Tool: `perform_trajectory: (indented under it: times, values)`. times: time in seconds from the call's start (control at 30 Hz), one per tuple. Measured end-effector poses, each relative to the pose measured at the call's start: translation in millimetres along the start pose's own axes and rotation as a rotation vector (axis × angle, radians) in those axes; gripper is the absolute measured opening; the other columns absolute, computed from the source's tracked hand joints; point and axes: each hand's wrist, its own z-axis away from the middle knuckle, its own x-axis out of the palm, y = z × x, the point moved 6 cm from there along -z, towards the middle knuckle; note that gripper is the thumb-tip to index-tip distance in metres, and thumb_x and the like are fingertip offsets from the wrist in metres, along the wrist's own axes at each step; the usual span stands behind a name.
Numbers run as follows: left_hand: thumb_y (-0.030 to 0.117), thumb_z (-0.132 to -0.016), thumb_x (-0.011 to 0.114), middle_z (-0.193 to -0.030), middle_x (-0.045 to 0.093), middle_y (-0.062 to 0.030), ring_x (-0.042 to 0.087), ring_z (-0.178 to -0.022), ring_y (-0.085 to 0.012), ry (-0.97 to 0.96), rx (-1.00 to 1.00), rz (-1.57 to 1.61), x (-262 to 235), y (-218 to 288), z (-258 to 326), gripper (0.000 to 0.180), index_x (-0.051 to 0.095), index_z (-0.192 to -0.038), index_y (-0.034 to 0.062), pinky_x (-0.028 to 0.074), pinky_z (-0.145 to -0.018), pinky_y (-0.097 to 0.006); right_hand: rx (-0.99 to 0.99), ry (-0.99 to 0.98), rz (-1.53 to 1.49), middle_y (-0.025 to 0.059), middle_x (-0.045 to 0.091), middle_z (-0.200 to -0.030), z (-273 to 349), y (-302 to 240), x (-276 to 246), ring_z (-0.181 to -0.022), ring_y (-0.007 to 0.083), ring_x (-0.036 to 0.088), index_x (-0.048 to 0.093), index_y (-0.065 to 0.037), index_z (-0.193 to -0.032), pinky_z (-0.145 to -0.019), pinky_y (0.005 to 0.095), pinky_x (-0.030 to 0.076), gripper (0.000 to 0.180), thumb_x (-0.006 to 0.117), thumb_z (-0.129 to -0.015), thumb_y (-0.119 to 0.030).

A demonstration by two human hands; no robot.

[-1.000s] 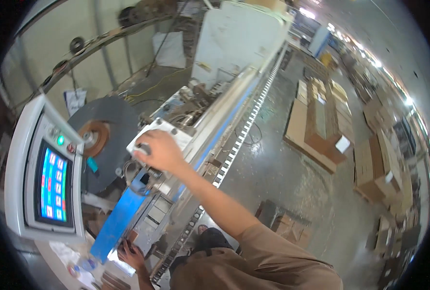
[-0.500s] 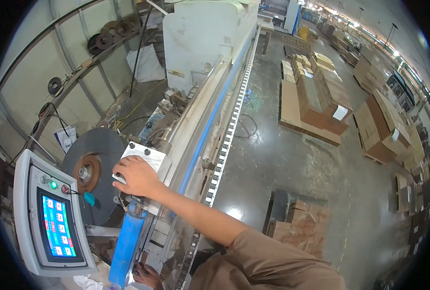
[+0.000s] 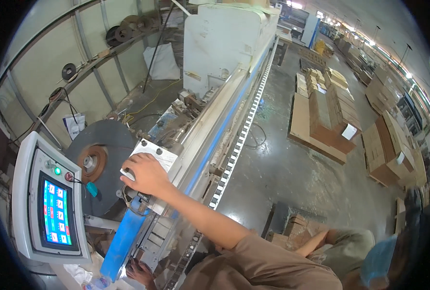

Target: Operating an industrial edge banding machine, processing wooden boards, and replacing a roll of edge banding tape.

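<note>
My right hand (image 3: pixel 147 174) rests palm down on a white metal plate (image 3: pixel 169 157) with dark bolts, on the end of a long machine. Its fingers lie over the plate's left side, with the thumb held apart. Lower down, my left hand (image 3: pixel 140 272) is beside a long blue cover (image 3: pixel 123 241), in shade, with its fingers spread. It is unclear whether the left hand touches the machine. Left of the cover stands a grey control panel (image 3: pixel 29 208) with a lit touchscreen (image 3: pixel 56 212), a green lamp and a red button. A large dark reel (image 3: pixel 111 145) is behind the panel.
A black-and-white conveyor track (image 3: pixel 239 147) runs along the machine's right side. Another person's arm (image 3: pixel 314 244) and olive clothing (image 3: pixel 348 244) show at the lower right. Stacked boards (image 3: pixel 328 116) and boxes (image 3: pixel 391 150) stand on the floor to the right.
The view has shifted, so most of the machine sits further right in it. Another person has come into view at lower right. My right hand stays on the plate; more of my left hand shows.
</note>
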Motion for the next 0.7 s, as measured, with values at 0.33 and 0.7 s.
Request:
perform_trajectory:
  times: [0.33,0.7]
  values:
    - [0.037,-0.101,0.068,-0.118,0.072,-0.0214,0.071,-0.092,-0.0412,0.164,0.289,0.075,-76.7,71.8,-15.3,0.043,0.075,-0.135,0.0124,0.059,-0.075,-0.053,0.009,0.006,-0.001,0.0094,0.073,-0.116,1.1,7.5,-3.4,-0.121,0.0302,0.063,0.074,-0.011,-0.112,-0.109,0.0456,0.045,0.033,0.073,-0.093,-0.038]
    - [0.045,-0.104,0.061,-0.117,0.072,-0.0182,0.067,-0.098,-0.0403,0.150,0.235,0.052,-61.8,52.5,-6.1,0.049,0.071,-0.142,0.0163,0.054,-0.081,-0.054,0.011,0.052,-0.034,0.0104,0.073,-0.111,3.4,3.7,-5.2,-0.119,0.0320,0.064,0.075,-0.009,-0.108,-0.107,0.0448,0.047,0.031,0.075,-0.092,-0.035]
